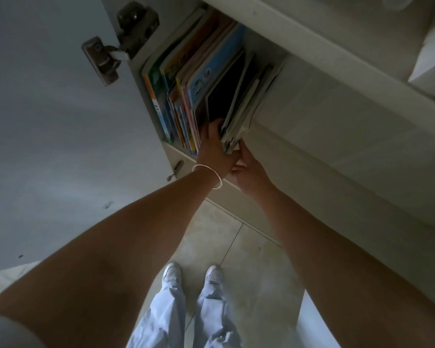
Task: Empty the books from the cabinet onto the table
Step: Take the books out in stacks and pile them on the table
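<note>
A row of upright books (186,79) stands in the open white cabinet (312,116), colourful ones at the left and a leaning bundle of thin books (246,96) at the right. My left hand (214,149), with a bangle on the wrist, reaches into the gap beside a black-covered book (224,94), its fingers against the left side of the thin bundle. My right hand (249,169) comes up under the bundle's lower front corner, thumb and fingers round that edge. Both hands together clasp the thin bundle.
The cabinet door (48,121) stands open at the left, its metal hinge (121,41) near the top. A white shelf edge (312,28) runs above the books. Tiled floor (236,242) and my own feet lie below. A pale surface (5,275) shows at the lower left.
</note>
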